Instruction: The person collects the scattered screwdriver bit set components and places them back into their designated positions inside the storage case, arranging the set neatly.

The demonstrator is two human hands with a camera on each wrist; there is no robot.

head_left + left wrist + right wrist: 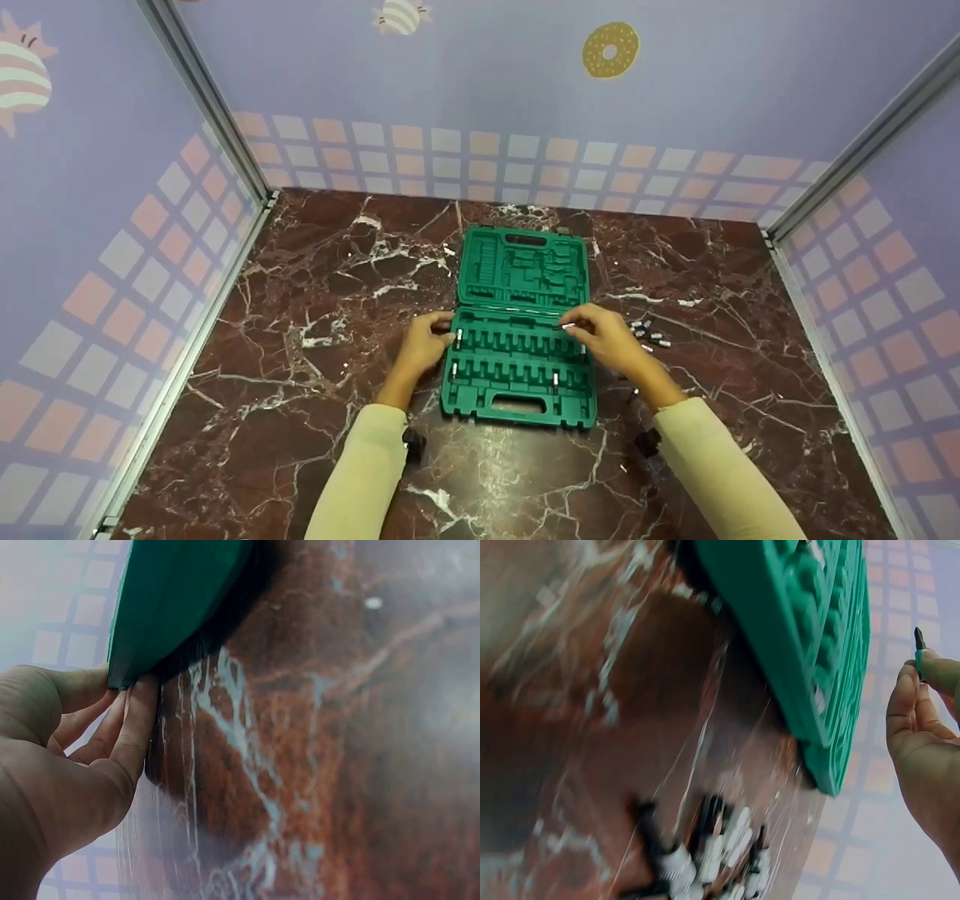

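Note:
A green plastic tool case (pixel 517 391) lies unfolded on the table, its moulded lid (pixel 491 259) at the far side. My left hand (pixel 426 345) grips the case's left edge, thumb and fingertips touching the rim in the left wrist view. Over the right part of the case, my right hand (pixel 606 341) pinches a small screwdriver bit (pixel 919 645) with a dark tip and a green band, held clear of the case. Several small metal pieces stand in the slots, among them one at the front right (pixel 556 381) and one at the left (pixel 454 370).
Right of the case lies a loose pile of small metal and black pieces (pixel 712 847), blurred in the right wrist view. The dark red marbled table (pixel 337 300) is bounded by patterned panels (pixel 525 90) at the back and both sides.

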